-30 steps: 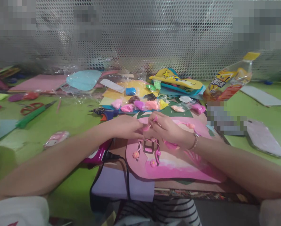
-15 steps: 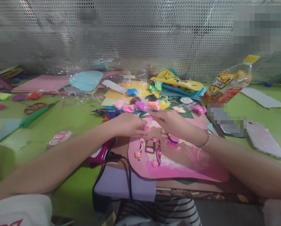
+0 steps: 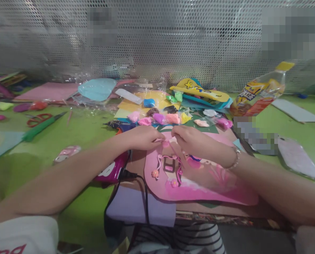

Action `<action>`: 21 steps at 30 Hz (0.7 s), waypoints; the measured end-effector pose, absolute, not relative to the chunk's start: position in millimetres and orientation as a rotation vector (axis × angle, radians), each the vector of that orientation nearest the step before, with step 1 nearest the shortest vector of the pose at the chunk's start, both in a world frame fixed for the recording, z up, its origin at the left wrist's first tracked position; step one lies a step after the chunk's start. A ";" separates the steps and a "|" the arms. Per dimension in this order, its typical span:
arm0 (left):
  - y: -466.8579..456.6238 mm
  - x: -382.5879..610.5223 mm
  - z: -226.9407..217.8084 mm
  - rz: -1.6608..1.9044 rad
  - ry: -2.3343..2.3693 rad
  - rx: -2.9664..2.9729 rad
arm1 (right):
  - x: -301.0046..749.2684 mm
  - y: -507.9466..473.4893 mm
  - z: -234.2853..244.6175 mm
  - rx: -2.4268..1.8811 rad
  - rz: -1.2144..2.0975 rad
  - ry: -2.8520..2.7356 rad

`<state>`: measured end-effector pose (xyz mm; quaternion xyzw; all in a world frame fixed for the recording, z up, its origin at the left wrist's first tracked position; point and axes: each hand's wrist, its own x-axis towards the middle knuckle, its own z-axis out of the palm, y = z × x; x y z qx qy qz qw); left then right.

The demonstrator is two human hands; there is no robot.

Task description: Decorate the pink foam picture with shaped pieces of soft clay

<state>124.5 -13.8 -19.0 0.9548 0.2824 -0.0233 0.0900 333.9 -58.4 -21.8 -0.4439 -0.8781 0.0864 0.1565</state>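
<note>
A pink foam board cut with rounded ends lies before me, decorated with clay strips, small flowers and a dark ladder-like shape. Over its upper left part, my left hand is closed in a pinch at a small piece of pink clay. My right hand, a bracelet on its wrist, is close by to the right. Its fingers are curled in and pressed together, and what they hold, if anything, is too small to make out. My right hand partly covers a small clay figure with a blue band.
Bagged clay lumps lie behind the board. A glue gun and a magenta case with a black cord are at left, scissors and a green-handled cutter farther off. A bottle and phone stand at right.
My right hand's outstretched fingers have drawn back and curled in. My left fingertips, apart before, have come together at the pink clay. The board has not visibly moved.
</note>
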 end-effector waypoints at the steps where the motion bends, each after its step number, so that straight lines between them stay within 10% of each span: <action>1: -13.6 124.3 -19.0 -0.077 0.839 2.833 | 333.3 -60.3 -19.9 -1.288 0.211 -2.514; 21: -13.6 123.6 -19.9 -0.082 0.835 2.782 | 322.3 -68.1 -28.7 -1.576 0.325 -2.536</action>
